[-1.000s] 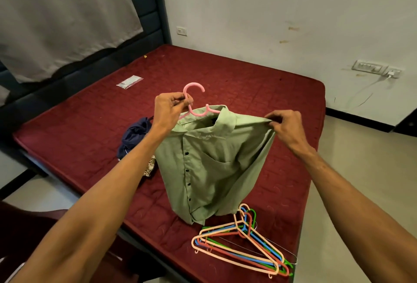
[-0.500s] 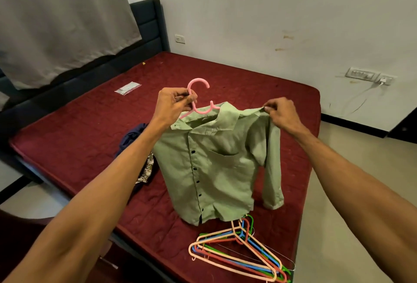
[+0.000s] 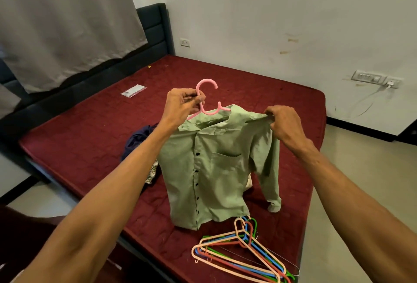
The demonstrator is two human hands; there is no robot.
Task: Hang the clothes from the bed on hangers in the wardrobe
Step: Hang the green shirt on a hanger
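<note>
- Your left hand (image 3: 182, 104) pinches the neck of the pink hanger (image 3: 201, 107) just under its hook, fingers curled round it. That forearm reaches in from 7 o'clock.
- Your right hand (image 3: 285, 122) grips the shirt (image 3: 214, 169) by its shoulder seam, at 3 o'clock from the hanger. The knuckles face you and the forearm comes in from 5 o'clock.
- The step in hand looks like seating the shirt on the hanger. The hanger's 3 o'clock arm is hidden inside the collar. A bare pink stretch shows at 8 o'clock under your left hand, so that shoulder seems not yet on.
- The shirt hangs between your hands over the bed (image 3: 90, 124), button front towards you, one sleeve dangling at 4 o'clock. Whether the hem touches the mattress I cannot tell.
- Next, you would draw the loose shoulder over the bare arm and release your right hand. Then carry the shirt by the hook to the wardrobe, which is out of view.
- A dark garment (image 3: 137, 138) lies on the bed at 9 o'clock of the shirt, and spare hangers (image 3: 243, 251) lie at 5 o'clock.
</note>
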